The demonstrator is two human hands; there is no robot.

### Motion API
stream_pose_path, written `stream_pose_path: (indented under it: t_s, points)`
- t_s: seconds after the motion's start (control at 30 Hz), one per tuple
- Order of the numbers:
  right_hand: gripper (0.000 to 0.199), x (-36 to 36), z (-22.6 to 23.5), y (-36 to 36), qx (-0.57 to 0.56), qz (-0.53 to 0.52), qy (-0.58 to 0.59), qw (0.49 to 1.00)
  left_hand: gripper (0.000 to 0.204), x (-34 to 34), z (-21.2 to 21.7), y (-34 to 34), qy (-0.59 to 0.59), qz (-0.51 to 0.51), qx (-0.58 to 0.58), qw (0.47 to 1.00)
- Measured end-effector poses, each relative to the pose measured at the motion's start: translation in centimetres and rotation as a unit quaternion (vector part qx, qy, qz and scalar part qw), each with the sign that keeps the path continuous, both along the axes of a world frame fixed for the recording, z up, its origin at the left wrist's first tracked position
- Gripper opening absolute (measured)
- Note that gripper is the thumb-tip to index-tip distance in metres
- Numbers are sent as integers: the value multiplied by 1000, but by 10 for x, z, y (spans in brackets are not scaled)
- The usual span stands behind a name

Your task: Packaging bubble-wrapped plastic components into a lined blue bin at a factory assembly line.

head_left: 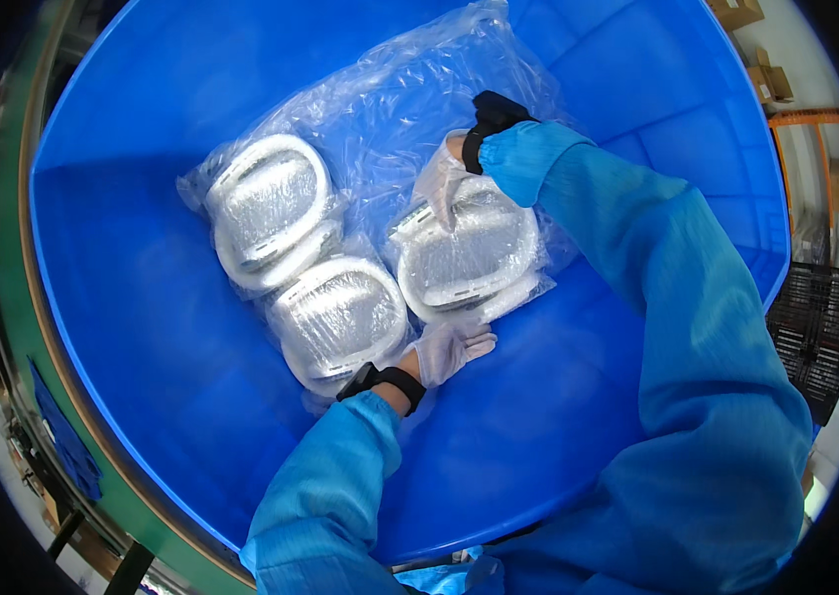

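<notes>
On the right of a group of clear-bagged parts lies a stack of white oval rings [467, 260] in clear plastic. My right hand [442, 186], in a thin whitish glove, grips that stack at its far edge, one finger lying over the ring and the others partly hidden. At the near edge my left hand [453, 351], gloved the same way, rests with its fingers stretched to the right against the plastic. To the left sit two more bagged ring stacks, a far one [317, 203] and a nearer one [401, 302].
All of this lies inside a large round blue bin [181, 327] with high walls. Loose clear plastic film [380, 109] spreads behind the stacks. A green table edge [18, 288] runs along the left. Black crates [813, 332] and cardboard boxes [771, 77] stand outside at the right.
</notes>
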State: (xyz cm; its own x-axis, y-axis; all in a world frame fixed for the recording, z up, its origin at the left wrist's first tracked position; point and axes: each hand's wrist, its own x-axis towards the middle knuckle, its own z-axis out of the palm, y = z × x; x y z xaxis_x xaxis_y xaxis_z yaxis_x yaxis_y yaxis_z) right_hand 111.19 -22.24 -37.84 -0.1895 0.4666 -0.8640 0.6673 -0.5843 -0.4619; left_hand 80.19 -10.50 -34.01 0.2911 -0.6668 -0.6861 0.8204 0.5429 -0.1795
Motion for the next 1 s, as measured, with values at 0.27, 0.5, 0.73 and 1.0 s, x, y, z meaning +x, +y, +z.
stream_pose_path:
  t_s: [0.27,0.5,0.73,1.0]
  points:
    - [63,-81,27,56,235,17,-154,960,32,27,150,62,-245,-221,235,914]
    - [100,-133,68,0,388,-94,-241,884,42,-51,318,120,-673,-273,540,426]
    - [122,-168,98,35,284,30,-344,895,46,-267,412,97,-139,154,624,753]
    - [66,-173,112,58,410,-23,-308,858,62,-402,406,49,-49,424,589,686]
